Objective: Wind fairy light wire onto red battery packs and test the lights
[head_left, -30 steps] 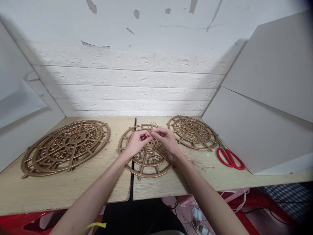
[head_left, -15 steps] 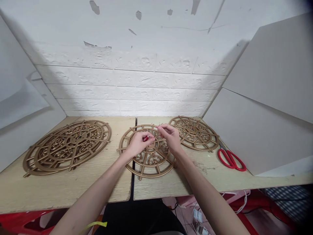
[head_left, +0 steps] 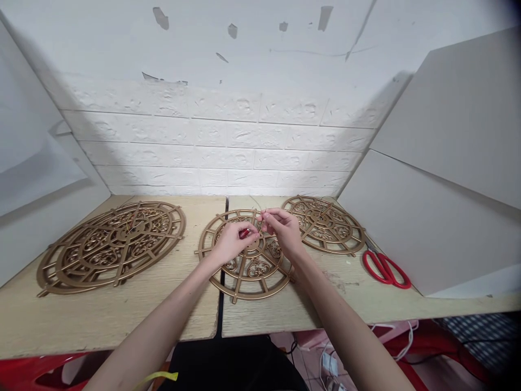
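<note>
- Middle openwork disc — bronze-gold, with radiating spokes, concentric rings and scrolled curls between them.
- Small piece pinched at the left hand — bright red.
- Left stack of discs — the same bronze-gold, spoke-and-scroll fretwork.
- Right disc — bronze-gold too, same pattern.
- Scissors — red handles.
- Bench — pale wood grain, a dark seam down its middle.
- Wall — white, brick-embossed below, plain above with grey chipped patches.
- Side boards — flat grey-white.
</note>
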### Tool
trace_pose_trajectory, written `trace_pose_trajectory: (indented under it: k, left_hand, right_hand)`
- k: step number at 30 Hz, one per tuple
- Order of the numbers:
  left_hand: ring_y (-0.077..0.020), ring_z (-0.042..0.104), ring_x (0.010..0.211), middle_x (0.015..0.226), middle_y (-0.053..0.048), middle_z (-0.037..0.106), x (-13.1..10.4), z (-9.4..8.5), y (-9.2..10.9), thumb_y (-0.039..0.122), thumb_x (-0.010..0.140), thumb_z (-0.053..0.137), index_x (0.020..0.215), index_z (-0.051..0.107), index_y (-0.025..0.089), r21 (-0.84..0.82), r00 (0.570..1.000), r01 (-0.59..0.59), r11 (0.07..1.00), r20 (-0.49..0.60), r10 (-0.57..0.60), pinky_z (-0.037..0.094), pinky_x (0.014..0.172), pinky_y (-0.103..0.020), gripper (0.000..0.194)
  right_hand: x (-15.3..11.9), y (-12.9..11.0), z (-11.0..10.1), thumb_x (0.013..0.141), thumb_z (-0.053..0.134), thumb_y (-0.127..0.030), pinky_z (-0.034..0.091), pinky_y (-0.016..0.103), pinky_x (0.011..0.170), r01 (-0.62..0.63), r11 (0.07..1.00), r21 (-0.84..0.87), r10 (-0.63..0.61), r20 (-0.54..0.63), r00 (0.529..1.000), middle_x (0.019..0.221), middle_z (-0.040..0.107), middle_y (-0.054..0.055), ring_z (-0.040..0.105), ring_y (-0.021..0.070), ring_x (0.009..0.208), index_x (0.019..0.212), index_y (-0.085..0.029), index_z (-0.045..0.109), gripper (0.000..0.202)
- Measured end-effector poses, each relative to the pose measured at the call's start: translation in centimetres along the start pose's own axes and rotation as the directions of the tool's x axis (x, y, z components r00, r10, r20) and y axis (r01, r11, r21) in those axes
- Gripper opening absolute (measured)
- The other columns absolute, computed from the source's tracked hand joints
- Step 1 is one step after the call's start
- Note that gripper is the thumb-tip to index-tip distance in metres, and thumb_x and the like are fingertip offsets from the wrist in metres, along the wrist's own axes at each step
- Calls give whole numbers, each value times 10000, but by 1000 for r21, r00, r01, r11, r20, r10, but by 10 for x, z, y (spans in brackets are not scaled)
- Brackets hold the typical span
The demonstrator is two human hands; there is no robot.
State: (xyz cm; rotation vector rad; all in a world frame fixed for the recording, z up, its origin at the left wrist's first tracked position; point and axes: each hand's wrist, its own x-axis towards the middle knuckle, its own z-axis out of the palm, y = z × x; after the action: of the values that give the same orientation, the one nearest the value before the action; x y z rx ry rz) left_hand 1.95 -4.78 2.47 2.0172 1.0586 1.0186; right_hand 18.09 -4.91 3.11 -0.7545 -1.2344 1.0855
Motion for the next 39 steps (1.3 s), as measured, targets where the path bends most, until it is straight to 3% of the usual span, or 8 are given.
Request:
trace_pose_trajectory:
  k: [2,6,11,15,19,25,31,39]
  left_hand:
    - [-109,450,524,616,2,603,0,0,-1,347,792,580,812,687,161,-34,1000,-7,999,-24,7,329,517,-228,215]
    - [-142,572,651,814,-40,691,0,-4,0,340,862,484,1014,657,168,-77,984,-40,996,-178,26,434,625,-257,288]
    - [-120,543,595,890,-32,685,-2,-9,5,261,905,354,1141,565,190,-158,968,-24,987,-250,-17,462,641,-270,325]
    - [-111,565,625,1007,-52,676,-3,-6,3,306,882,461,1231,464,214,-241,978,-30,970,-209,-22,471,640,-255,361]
    - [-108,592,654,1099,-67,660,-3,-2,1,300,866,510,1267,394,234,-293,991,-35,955,-131,-4,478,631,-249,422]
    - [-160,639,851,1111,-84,665,-4,-1,2,300,851,547,1252,391,232,-340,995,-42,940,-104,6,491,722,-281,436]
    - [-158,650,796,1058,-80,684,-3,-1,3,326,823,586,1178,433,221,-361,995,-30,932,-102,-7,487,709,-279,400]
    - [-147,643,741,1057,-71,683,-4,-1,4,329,834,564,1112,439,226,-329,996,-50,943,-85,23,469,643,-255,321]
  right_hand:
    - [0,-1,-1,695,731,-376,355,201,442,-38,999,15,37,6,999,759,686,34,530,87,518,816,-185,684,231]
    - [0,-3,-1,664,747,-400,275,190,387,-93,996,6,93,-1,996,721,667,19,476,76,476,825,-194,696,267]
    - [-2,-5,1,653,743,-419,225,211,391,-107,988,-114,107,-2,994,665,648,8,374,56,435,800,-184,726,277]
    - [-2,-5,1,655,744,-397,337,230,480,-84,980,-180,83,-15,996,751,679,26,486,103,565,796,-180,740,259]
    - [-1,-4,1,668,743,-376,401,243,577,-87,986,-143,90,16,996,823,698,31,549,130,678,799,-191,738,227]
    - [-2,-5,2,664,748,-385,396,238,544,-113,984,-137,118,30,992,748,681,28,533,118,619,788,-174,729,245]
    - [-3,-6,3,648,753,-396,397,246,534,-103,982,-160,109,27,994,707,674,24,530,123,599,757,-171,722,252]
    - [-2,-5,2,634,773,-360,434,270,662,-96,987,-129,103,47,994,749,700,28,582,135,672,735,-186,729,206]
